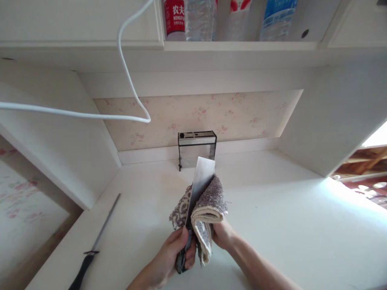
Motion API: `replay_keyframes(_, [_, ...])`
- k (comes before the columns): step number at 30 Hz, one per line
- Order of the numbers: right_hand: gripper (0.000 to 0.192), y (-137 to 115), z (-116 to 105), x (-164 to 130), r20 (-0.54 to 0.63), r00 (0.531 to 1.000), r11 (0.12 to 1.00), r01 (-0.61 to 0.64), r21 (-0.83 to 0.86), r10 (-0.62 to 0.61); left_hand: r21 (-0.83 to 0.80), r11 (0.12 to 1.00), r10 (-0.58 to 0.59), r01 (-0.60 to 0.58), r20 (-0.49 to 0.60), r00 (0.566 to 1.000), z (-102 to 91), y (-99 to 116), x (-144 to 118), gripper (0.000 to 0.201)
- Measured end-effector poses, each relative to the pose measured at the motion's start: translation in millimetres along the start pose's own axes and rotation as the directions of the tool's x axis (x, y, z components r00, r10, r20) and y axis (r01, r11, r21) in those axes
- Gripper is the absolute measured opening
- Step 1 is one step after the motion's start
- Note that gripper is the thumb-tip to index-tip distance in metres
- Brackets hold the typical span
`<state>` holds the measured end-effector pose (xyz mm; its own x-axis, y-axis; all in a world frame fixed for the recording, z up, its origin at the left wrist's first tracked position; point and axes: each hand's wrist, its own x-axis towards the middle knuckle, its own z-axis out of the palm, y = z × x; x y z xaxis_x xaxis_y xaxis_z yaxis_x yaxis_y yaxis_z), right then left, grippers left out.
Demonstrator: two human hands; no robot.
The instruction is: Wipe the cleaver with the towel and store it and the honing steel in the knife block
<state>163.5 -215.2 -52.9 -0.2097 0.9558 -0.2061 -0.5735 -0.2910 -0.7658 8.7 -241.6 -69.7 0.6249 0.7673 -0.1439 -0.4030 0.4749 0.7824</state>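
Note:
A cleaver [200, 177] with a broad, shiny blade points up and away from me. My left hand [177, 251] is closed around its black handle, thumb along the top. My right hand [223, 233] grips a folded brown-and-cream patterned cloth [210, 201]; its fingers are partly hidden behind the folds. The cloth wraps both sides of the blade, covering part of it, while the blade's far end shows bare above it.
A sharpening steel [104, 225] with a black handle lies at the left on the white counter [272, 225]. A clear-sided knife block [197, 139] stands against the back wall. Water bottles [199, 20] fill the shelf above, and a white cable [127, 72] hangs at upper left.

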Motion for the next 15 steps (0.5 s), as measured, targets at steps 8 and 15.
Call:
replay_keyframes(8, [0.03,-6,-2,4,-0.122,0.991,0.998,0.059,0.028,-0.055,0.033,0.991,-0.122,0.127,-0.12,0.985,9.4,10,-2,0.041])
replay_keyframes(15, [0.025,-25,-23,17,-0.234,0.965,0.982,0.151,0.112,-0.122,0.091,0.956,-0.276,0.28,-0.059,0.959,3.2,27,-11,0.041])
